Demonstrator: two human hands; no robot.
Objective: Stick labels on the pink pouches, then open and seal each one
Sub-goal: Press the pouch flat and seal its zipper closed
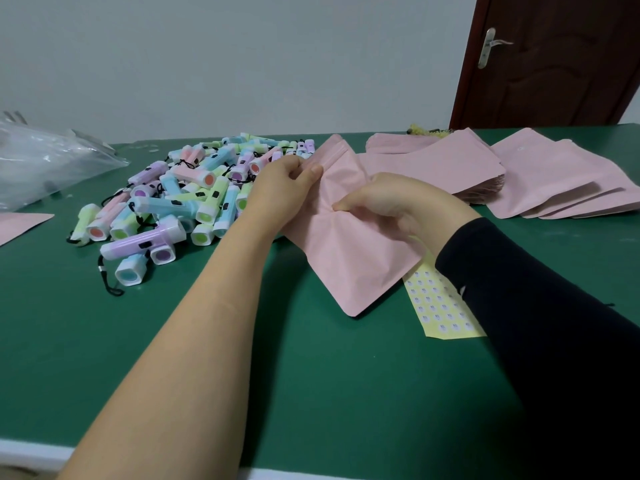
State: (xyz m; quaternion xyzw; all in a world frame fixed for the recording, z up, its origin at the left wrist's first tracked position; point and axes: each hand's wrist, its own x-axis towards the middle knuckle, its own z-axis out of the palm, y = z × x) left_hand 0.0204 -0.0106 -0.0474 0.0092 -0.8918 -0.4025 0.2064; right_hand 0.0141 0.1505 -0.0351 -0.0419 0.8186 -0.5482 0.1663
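The pink pouch (349, 258) rests creased on the green worktop (242, 341). The left hand (287, 183) pinches its zip edge between curled fingers (313, 174), and the right hand (398, 202) pinches its middle. Its mouth looks closed, though the view is unclear. Pastel torches (180, 195) are heaped to its left. A label sheet (436, 303) lies just to its right, and spare pouches (519, 174) lie beyond it.

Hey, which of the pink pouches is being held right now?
The creased pouch in the middle, pinched by the left hand and right hand; the other pouches lie flat, untouched.
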